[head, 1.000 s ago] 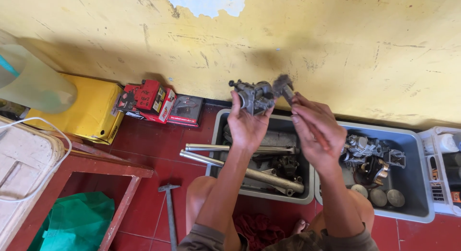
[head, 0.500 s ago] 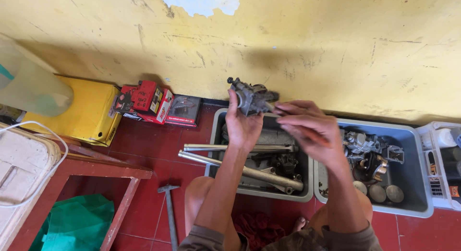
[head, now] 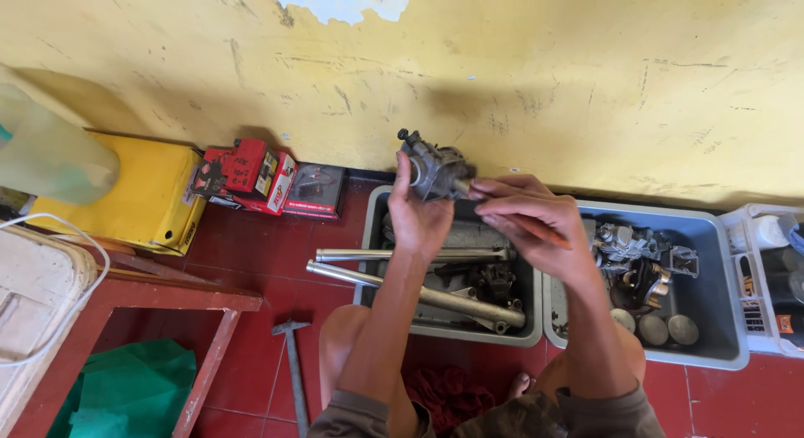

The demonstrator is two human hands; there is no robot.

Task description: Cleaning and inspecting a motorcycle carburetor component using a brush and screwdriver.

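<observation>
My left hand (head: 417, 213) holds up a small grey metal engine part, a carburetor (head: 435, 168), in front of the yellow wall. My right hand (head: 528, 224) grips an orange-handled tool (head: 536, 230) and its fingertips meet the part's right side, where the tool's tip is hidden. Both hands hover above a grey tray (head: 373, 229) that holds long metal tubes (head: 419, 255) and dark parts.
A second grey tray (head: 720, 321) at right holds more carburetor parts and round metal pieces. A white crate (head: 758, 287) sits at far right. A hammer (head: 293, 363) lies on the red floor. Red boxes (head: 251, 174), a yellow container (head: 142, 195) and a red wooden frame (head: 167, 291) stand left.
My right hand has dropped from an open position beside the part and closed in on its right side with the tool. The left hand keeps holding the part, slightly turned.
</observation>
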